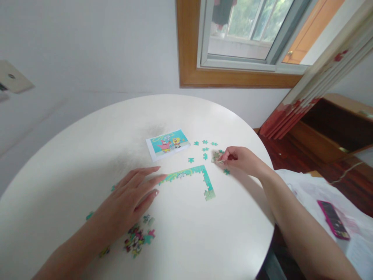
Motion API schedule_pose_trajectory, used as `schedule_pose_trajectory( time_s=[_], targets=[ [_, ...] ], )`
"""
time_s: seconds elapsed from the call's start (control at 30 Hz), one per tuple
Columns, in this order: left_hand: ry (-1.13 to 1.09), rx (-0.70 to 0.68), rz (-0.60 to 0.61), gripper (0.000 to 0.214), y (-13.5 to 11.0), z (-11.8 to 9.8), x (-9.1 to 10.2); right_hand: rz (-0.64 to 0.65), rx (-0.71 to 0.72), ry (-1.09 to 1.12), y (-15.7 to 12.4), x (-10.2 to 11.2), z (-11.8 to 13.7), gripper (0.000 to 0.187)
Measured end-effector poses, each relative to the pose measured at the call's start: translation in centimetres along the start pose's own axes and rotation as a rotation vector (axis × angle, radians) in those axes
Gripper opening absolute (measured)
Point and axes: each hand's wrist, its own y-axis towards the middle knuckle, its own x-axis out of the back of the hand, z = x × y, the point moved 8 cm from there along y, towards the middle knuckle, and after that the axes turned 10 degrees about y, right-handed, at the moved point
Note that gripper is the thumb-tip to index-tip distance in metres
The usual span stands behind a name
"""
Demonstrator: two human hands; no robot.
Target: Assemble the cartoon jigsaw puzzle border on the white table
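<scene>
My left hand [134, 190] lies flat on the table with its fingers stretched out, the fingertips at the left end of a joined strip of jigsaw puzzle [206, 179]. That strip bends at a corner and runs down toward me on its right side. My right hand [237, 159] pinches a pale jigsaw piece [220, 161] beside a small cluster of greenish pieces [216, 155]. Several loose teal pieces [205, 149] lie to the left of that cluster. A pile of mixed coloured pieces [135, 239] sits near my left wrist, partly hidden by the arm.
A box or card with a cartoon picture [169, 144] lies behind the strip on the round white table [180, 112]. Past the table's right edge, a phone in a pink case [333, 219] rests on white cloth. A wall and a window [244, 35] stand behind.
</scene>
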Motion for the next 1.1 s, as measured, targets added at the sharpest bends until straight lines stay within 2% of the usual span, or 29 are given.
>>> schedule_pose_trajectory(
  time_s=[0.2,0.37,0.57,0.7,0.73,0.8,0.9,1.0,1.1],
  targets=[
    [-0.011,-0.007,-0.003,0.040,0.1,-0.2,-0.1,0.162,0.014,0.213,-0.9,-2.0,1.5,0.016],
    [-0.030,0.001,0.002,0.038,0.5,-1.1,0.0,0.300,0.121,0.213,-1.8,-4.2,3.4,0.017],
    [-0.070,-0.017,-0.009,0.039,1.7,-3.9,1.6,0.428,0.199,0.145,-2.2,-6.6,4.0,0.023],
    [-0.264,-0.064,-0.006,0.034,3.3,-6.6,2.2,0.581,0.185,0.220,-2.9,-8.1,4.5,0.021],
    [-0.320,-0.040,0.016,0.032,3.8,-6.9,2.0,0.615,0.182,0.247,-3.1,-8.4,4.7,0.021],
    [-0.448,0.063,0.050,0.025,4.7,-7.1,1.6,0.664,0.186,0.291,-3.4,-8.8,5.1,0.021],
    [-0.711,0.240,0.173,0.015,5.5,-7.3,-0.1,0.707,0.202,0.308,-3.8,-9.1,5.6,0.022],
    [-1.037,0.357,0.255,0.015,5.6,-7.7,-1.8,0.715,0.224,0.295,-4.0,-9.1,6.0,0.023],
    [-1.251,0.457,0.282,0.025,5.1,-7.9,-3.1,0.712,0.237,0.325,-4.1,-9.1,6.1,0.025]
  ],
)
